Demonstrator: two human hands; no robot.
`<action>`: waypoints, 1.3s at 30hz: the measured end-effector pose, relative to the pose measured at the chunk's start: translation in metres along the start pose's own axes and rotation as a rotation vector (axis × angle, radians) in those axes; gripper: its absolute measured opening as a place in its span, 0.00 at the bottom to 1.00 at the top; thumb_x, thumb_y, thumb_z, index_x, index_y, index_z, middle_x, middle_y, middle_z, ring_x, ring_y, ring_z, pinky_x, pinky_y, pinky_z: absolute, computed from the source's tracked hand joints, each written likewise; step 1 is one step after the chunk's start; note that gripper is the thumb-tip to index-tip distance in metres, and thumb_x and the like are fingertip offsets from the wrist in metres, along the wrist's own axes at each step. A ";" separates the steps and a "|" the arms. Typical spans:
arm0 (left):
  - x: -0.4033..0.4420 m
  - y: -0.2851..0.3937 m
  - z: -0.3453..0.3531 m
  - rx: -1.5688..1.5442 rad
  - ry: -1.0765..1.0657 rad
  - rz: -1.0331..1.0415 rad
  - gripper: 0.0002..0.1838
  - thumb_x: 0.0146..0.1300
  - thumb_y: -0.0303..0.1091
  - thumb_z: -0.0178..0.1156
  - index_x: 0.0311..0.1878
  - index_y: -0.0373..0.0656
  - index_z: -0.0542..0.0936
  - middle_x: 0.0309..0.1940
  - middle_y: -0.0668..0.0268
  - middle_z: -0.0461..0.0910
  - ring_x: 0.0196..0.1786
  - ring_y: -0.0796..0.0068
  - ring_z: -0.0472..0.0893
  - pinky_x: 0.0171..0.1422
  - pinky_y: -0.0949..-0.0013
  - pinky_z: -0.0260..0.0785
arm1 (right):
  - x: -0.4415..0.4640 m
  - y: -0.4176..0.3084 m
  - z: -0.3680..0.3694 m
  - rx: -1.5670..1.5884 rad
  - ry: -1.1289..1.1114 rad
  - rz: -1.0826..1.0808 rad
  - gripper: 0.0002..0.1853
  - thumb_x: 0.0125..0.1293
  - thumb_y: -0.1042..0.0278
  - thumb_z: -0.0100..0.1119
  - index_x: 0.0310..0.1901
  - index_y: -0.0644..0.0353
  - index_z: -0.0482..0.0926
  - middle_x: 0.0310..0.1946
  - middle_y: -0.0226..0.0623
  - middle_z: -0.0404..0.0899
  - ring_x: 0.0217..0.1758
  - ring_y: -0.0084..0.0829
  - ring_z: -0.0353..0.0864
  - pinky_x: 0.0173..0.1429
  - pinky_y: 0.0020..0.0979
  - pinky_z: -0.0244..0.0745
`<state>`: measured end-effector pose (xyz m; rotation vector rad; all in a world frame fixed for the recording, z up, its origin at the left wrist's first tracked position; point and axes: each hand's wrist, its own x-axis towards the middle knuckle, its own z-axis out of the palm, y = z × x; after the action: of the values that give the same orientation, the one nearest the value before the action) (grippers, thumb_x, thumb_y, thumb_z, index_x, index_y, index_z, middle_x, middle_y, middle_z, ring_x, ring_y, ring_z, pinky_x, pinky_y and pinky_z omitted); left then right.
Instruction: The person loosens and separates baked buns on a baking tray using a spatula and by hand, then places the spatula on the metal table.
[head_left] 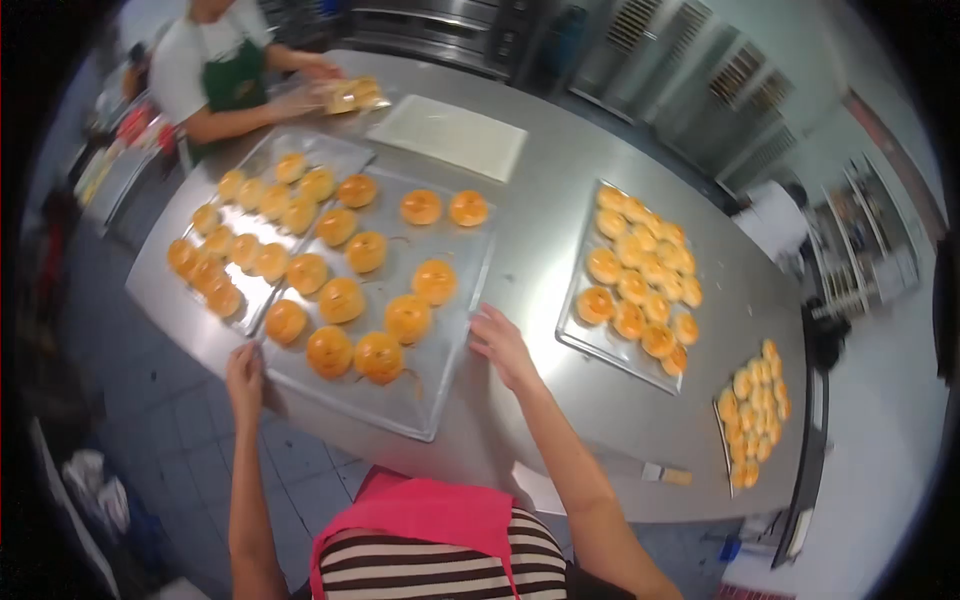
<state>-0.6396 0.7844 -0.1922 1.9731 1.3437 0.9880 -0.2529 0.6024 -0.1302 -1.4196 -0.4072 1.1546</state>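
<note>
A large metal baking tray (400, 410) with several round golden buns (408, 319) lies before me on the steel table. My left hand (245, 375) is closed on its near left corner. At its right edge is my right hand (500, 345), fingers stretched out and slightly apart; whether the fingertips touch the rim I cannot tell. Left of this tray, a second metal tray (253, 305) carries smaller buns (272, 262), with its edge against the first tray.
Two more bun-filled trays (572, 338) (728, 470) stand to the right. A pastry brush (667, 474) lies near the front edge. A white board (450, 137) is at the back. Across the table, a person in a green apron (232, 78) handles a clear bag of buns (352, 96).
</note>
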 end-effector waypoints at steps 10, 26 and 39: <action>-0.009 0.113 0.052 -0.583 -0.060 -0.109 0.20 0.66 0.33 0.48 0.59 0.34 0.68 0.53 0.60 0.73 0.55 0.73 0.71 0.56 0.71 0.63 | -0.080 -0.050 -0.150 -0.346 0.631 -0.486 0.26 0.61 0.67 0.56 0.60 0.65 0.65 0.57 0.39 0.69 0.60 0.28 0.67 0.62 0.29 0.62; -0.045 0.262 0.332 -0.498 -0.680 -0.108 0.22 0.64 0.38 0.51 0.59 0.36 0.68 0.40 0.69 0.75 0.39 0.83 0.72 0.41 0.80 0.63 | -0.142 0.006 -0.349 0.161 0.748 -0.287 0.27 0.61 0.67 0.54 0.62 0.61 0.61 0.51 0.41 0.72 0.48 0.25 0.72 0.50 0.26 0.69; -0.055 0.292 0.295 -0.473 -0.803 -0.271 0.19 0.66 0.44 0.48 0.48 0.36 0.76 0.23 0.77 0.67 0.24 0.87 0.62 0.29 0.81 0.55 | -0.163 -0.004 -0.347 0.172 0.590 -0.157 0.22 0.60 0.72 0.53 0.57 0.63 0.67 0.47 0.40 0.74 0.44 0.27 0.75 0.46 0.26 0.72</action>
<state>-0.2566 0.6200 -0.1523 1.5065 0.7903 0.2712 -0.0419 0.2828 -0.1284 -1.4690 0.0000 0.5867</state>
